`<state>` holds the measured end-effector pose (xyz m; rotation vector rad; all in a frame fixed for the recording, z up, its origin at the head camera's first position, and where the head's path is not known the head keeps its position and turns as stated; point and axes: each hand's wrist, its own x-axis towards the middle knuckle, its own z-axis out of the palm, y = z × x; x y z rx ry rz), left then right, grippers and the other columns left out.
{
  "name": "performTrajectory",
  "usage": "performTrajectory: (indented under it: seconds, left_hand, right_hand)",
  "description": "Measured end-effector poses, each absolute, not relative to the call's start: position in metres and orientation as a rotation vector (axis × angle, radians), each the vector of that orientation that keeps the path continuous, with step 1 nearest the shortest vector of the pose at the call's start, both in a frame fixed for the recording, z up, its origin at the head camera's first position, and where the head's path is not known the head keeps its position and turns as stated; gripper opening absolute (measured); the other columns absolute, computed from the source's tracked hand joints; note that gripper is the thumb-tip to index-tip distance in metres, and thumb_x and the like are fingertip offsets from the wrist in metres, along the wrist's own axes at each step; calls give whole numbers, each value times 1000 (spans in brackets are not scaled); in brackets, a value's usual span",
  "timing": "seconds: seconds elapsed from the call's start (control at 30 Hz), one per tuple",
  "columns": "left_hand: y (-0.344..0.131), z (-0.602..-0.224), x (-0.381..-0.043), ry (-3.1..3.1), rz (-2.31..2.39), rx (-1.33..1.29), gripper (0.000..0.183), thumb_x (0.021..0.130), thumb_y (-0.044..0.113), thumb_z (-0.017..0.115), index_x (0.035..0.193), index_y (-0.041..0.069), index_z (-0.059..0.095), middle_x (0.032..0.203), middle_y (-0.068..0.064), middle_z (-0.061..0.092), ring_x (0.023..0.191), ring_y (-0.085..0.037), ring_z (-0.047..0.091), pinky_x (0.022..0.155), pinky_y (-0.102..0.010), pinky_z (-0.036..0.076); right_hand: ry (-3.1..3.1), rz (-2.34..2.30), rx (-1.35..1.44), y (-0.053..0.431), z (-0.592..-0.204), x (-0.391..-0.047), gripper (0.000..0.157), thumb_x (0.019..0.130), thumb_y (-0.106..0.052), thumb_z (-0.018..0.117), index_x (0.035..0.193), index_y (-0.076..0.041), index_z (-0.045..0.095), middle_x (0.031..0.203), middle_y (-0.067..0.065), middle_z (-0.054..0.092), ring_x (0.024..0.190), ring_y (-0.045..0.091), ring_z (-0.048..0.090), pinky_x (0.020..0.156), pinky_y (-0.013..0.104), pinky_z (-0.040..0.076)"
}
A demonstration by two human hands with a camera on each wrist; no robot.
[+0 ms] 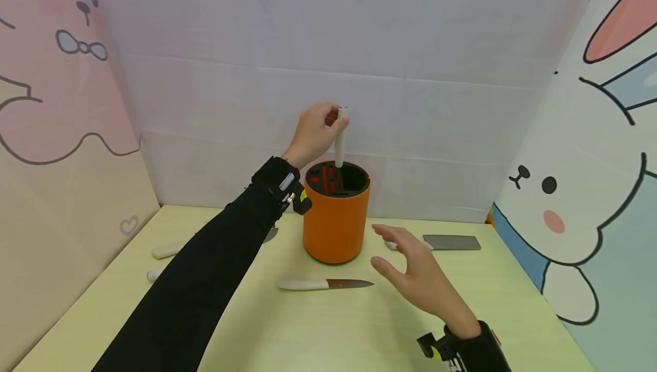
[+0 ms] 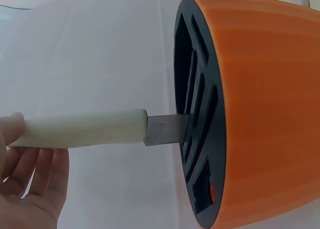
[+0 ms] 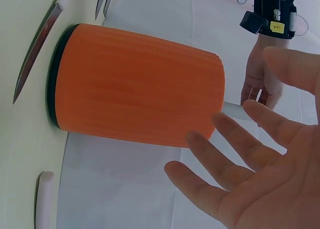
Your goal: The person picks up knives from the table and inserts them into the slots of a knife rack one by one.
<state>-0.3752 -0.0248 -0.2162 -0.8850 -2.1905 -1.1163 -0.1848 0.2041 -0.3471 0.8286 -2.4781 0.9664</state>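
Note:
My left hand point(image 1: 315, 129) pinches the white handle of an upright knife point(image 1: 339, 144) near its top end. In the left wrist view, the knife's blade point(image 2: 162, 129) enters a slot in the black insert point(image 2: 217, 134) of the orange knife block point(image 1: 336, 223); its lower part is hidden inside. My right hand point(image 1: 416, 272), fingers spread and holding nothing, hovers over the table at the block's right. A white-handled knife point(image 1: 308, 285) lies crosswise in front of the block.
A cleaver point(image 1: 454, 242) lies on the table point(image 1: 303, 338) at the right, partly behind my right hand. At the left lie white handles point(image 1: 166, 251), and a blade point(image 1: 271, 234) shows past my left sleeve. Printed cloth walls enclose the back and sides.

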Motion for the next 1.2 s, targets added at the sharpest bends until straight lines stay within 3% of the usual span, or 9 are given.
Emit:
performTrajectory:
  seconds: [0.7, 1.0, 1.2]
  left_hand:
    - [-26, -238, -382, -2272, -1138, -836, 21, 99, 26, 55, 111, 10, 60, 99, -2, 58, 87, -13, 53, 79, -29, 47]
    - [-25, -238, -382, -2321, -1192, -777, 40, 98, 27, 58, 134, 13, 49, 108, -4, 58, 92, -13, 54, 79, -28, 49]
    - [-28, -239, -382, -2337, -1243, -762, 46, 96, 26, 60, 138, 15, 43, 114, -4, 56, 95, -14, 54, 78, -29, 51]
  right_hand:
    - [-2488, 955, 806, 203, -347, -183, 53, 94, -34, 63, 141, -25, 42, 138, -4, 46, 120, 19, 48, 91, 49, 48]
    - [-2478, 966, 797, 204, -348, -183, 52, 94, -32, 64, 141, -27, 42, 137, -6, 47, 120, 17, 47, 92, 49, 47]
    - [-2476, 979, 781, 203, -348, -183, 52, 93, -31, 65, 140, -30, 43, 135, -9, 47, 119, 16, 49, 92, 48, 48]
